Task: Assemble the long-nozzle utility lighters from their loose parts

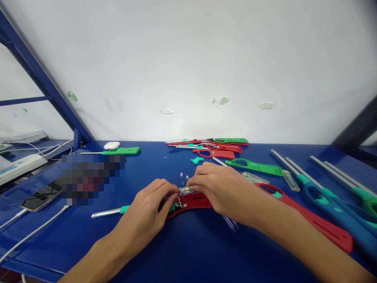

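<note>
An opened red lighter shell [193, 201] with white wires inside lies on the blue table [182, 251], its metal tube [106, 212] pointing left. My left hand [147, 208] rests on the shell's left part, fingers curled and pinching at a small clear piece [185, 190] above the shell. My right hand [224, 188] comes from the right, fingertips pressed together on the same small clear piece. Both hands meet over the middle of the shell. A few tiny white bits [184, 175] lie just behind the hands.
Red and green lighter shells [218, 147] lie at the back centre, a green one [120, 150] and a white case [112, 145] at back left. Long lighters, red [321, 226], blue [332, 204] and green [365, 198], lie on the right. A phone [41, 196] with cable lies at left.
</note>
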The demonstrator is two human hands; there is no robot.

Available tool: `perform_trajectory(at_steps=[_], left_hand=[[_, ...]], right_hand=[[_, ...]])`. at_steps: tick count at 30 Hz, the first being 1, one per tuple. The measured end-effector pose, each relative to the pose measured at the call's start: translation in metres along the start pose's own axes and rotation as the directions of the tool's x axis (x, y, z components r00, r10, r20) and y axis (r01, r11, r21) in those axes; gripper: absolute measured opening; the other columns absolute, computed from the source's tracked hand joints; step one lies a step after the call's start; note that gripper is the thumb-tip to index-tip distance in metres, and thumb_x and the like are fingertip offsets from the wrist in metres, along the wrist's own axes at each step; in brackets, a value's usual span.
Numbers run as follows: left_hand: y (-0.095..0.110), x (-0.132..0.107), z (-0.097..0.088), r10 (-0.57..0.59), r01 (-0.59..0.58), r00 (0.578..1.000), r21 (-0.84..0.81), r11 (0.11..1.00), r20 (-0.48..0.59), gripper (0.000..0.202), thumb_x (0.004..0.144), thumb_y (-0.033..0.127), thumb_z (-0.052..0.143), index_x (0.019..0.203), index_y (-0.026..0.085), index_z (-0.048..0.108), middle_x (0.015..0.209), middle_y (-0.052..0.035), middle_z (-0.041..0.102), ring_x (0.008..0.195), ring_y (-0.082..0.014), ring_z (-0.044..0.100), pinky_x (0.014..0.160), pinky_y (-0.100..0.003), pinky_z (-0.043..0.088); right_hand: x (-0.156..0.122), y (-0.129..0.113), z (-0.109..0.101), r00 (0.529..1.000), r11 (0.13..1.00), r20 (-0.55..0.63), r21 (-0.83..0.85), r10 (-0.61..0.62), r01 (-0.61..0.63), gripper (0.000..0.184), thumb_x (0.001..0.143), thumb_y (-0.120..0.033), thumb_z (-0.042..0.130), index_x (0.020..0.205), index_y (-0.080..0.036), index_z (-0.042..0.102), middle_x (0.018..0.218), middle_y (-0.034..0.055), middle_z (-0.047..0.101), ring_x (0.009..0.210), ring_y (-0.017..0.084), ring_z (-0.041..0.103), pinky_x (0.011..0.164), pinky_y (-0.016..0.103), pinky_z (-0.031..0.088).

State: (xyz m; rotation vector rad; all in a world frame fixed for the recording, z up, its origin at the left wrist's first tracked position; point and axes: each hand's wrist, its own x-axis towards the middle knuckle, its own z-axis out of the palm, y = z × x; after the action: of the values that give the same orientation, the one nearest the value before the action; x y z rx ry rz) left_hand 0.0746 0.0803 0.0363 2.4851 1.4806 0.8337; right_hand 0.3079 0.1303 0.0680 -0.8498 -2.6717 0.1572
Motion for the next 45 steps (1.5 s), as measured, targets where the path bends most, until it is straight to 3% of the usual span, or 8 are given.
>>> perform_trajectory(at_steps=[8,17,35,45], left_hand=[[0.0013,-0.0001,-0.0004,0.009,-0.008,1.0,0.009,1.0,-0.021,0.02,0.104,0.02,0.05,0.098,0.023,0.069,0.091,-0.0016,0.072,0.083,-0.0178,0.068,0.071,-0.029,0.05],[-0.0014,0.0007,-0.0016,-0.033,0.033,0.999,0.005,0.999,-0.014,0.019,0.103,0.023,0.055,0.098,0.025,0.073,0.091,-0.0011,0.074,0.084,-0.0195,0.068,0.074,-0.031,0.051],[-0.0019,-0.0022,0.0004,0.01,-0.011,0.999,-0.014,1.0,-0.036,0.019,0.103,0.018,0.053,0.098,0.023,0.07,0.089,-0.0008,0.071,0.083,-0.0177,0.066,0.074,-0.03,0.051],[-0.0023,-0.003,0.0017,-0.03,0.029,0.998,-0.033,0.999,-0.046,0.016,0.103,0.02,0.057,0.1,0.026,0.072,0.091,0.0007,0.073,0.084,-0.0178,0.067,0.074,-0.03,0.051]], right_hand=[[0.0018,-0.0045,0.0015,0.999,0.999,0.031,-0.015,-0.028,0.028,0.039,0.092,0.006,0.049,0.103,-0.019,0.077,0.101,0.0059,0.07,0.088,0.02,0.06,0.072,0.033,0.04],[0.0013,0.001,-0.0005,0.999,1.0,0.033,-0.005,0.008,-0.008,0.04,0.095,0.003,0.051,0.107,-0.023,0.079,0.097,0.004,0.07,0.09,0.02,0.063,0.073,0.032,0.041],[0.0015,0.0007,0.0034,0.999,0.999,0.042,0.043,-0.02,0.018,0.038,0.098,0.001,0.049,0.107,-0.021,0.079,0.096,0.0048,0.07,0.087,0.02,0.061,0.071,0.032,0.04],[0.0037,0.0027,-0.0039,0.996,0.997,0.079,0.051,0.052,-0.056,0.039,0.097,0.001,0.05,0.109,-0.021,0.08,0.101,0.0063,0.077,0.099,0.024,0.068,0.083,0.034,0.045]])
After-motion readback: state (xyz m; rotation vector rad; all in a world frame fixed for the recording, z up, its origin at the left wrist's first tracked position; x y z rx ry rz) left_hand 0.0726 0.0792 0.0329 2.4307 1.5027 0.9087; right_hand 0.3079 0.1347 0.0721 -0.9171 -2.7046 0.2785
